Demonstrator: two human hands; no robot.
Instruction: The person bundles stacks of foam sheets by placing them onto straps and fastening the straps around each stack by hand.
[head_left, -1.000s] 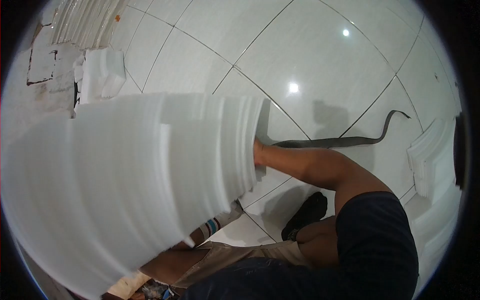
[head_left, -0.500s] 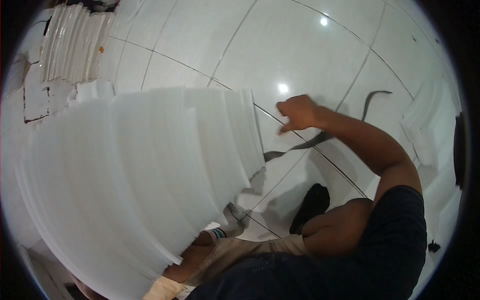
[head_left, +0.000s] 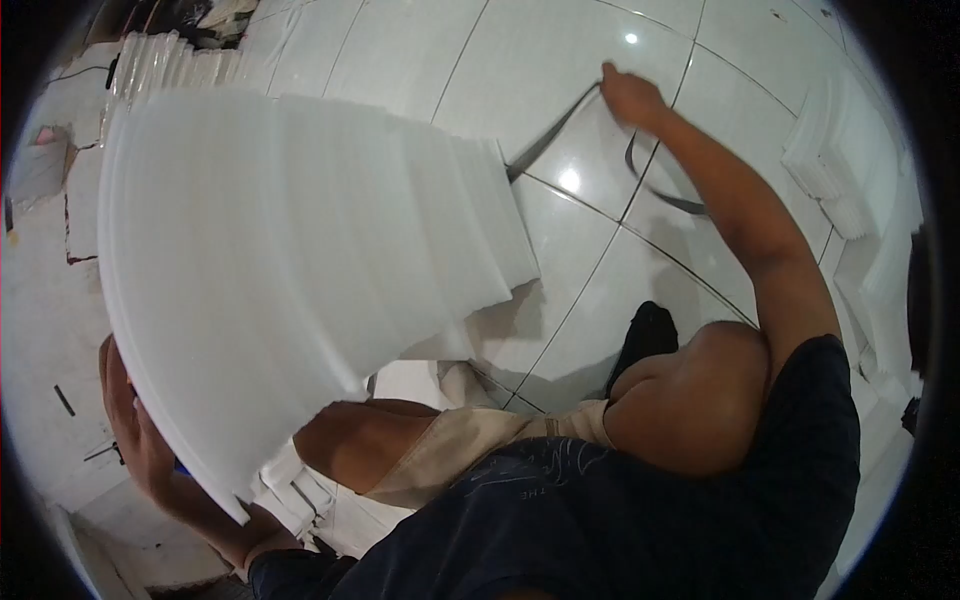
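Observation:
A tall fanned stack of white foam sheets (head_left: 290,240) leans across the left and middle of the head view. My left hand (head_left: 135,430) is closed against the outer left side of the stack, its fingertips partly hidden by the sheets. A dark grey strap (head_left: 555,133) comes out from under the far right edge of the stack. My right hand (head_left: 632,98) is closed on this strap, pulling a length of it taut above the floor. The strap's loose end hangs in a curve below that hand.
More white foam sheets (head_left: 835,170) lie at the right. Plastic-wrapped white material (head_left: 165,65) stands at the back left. White floor tiles (head_left: 590,330) run under everything. My foot in a black sock (head_left: 645,335) rests on the tiles near the strap.
My right hand has gone from open over the floor to gripping the strap, moving away from me. The stack has tilted and shifted rightward, and my left hand has come into view.

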